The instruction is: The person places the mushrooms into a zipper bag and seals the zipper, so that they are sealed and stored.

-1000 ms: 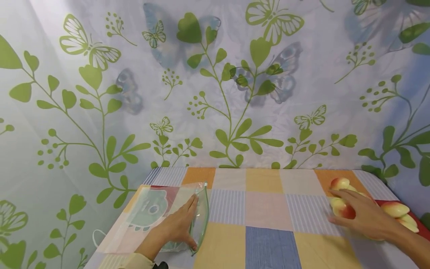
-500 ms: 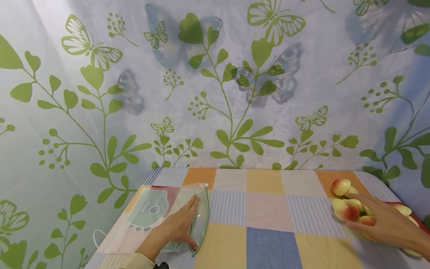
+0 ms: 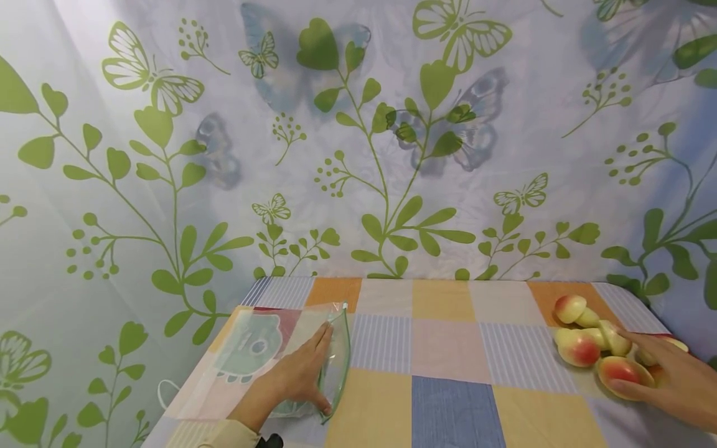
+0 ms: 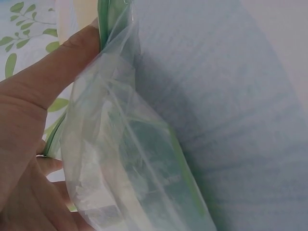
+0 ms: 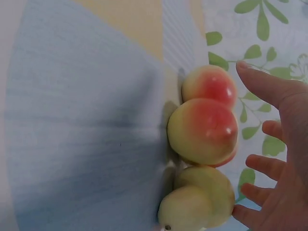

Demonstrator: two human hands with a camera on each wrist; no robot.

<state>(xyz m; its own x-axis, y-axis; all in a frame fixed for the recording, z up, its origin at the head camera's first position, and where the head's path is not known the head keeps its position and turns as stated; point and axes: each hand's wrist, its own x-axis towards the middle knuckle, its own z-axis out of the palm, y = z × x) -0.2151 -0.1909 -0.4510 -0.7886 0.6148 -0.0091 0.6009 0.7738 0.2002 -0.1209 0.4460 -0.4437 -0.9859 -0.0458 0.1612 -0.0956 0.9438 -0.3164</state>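
At the left of the table, my left hand (image 3: 297, 376) rests on a clear plastic zip bag (image 3: 340, 354) with a green edge and a green cartoon print. Its thumb and straight fingers spread along the bag's mouth; in the left wrist view the thumb (image 4: 67, 60) lies against the green zip edge. At the right, my right hand (image 3: 666, 376) hovers over the near side of a cluster of yellow-and-red, peach-like fruits (image 3: 579, 348). Its fingers are spread, and the right wrist view shows a gap between the thumb and the fruits (image 5: 204, 130). Whether the fingertips touch any fruit is hard to tell.
A patchwork cloth (image 3: 448, 348) covers the table. Behind it hangs a curtain (image 3: 358, 155) printed with leaves and butterflies. More fruits (image 3: 674, 342) lie partly hidden behind the right hand. A white loop (image 3: 167, 393) sticks out by the table's left edge.
My right hand has drawn back to the right and slightly toward me, uncovering more of the fruits. The left hand and the bag have stayed in place.
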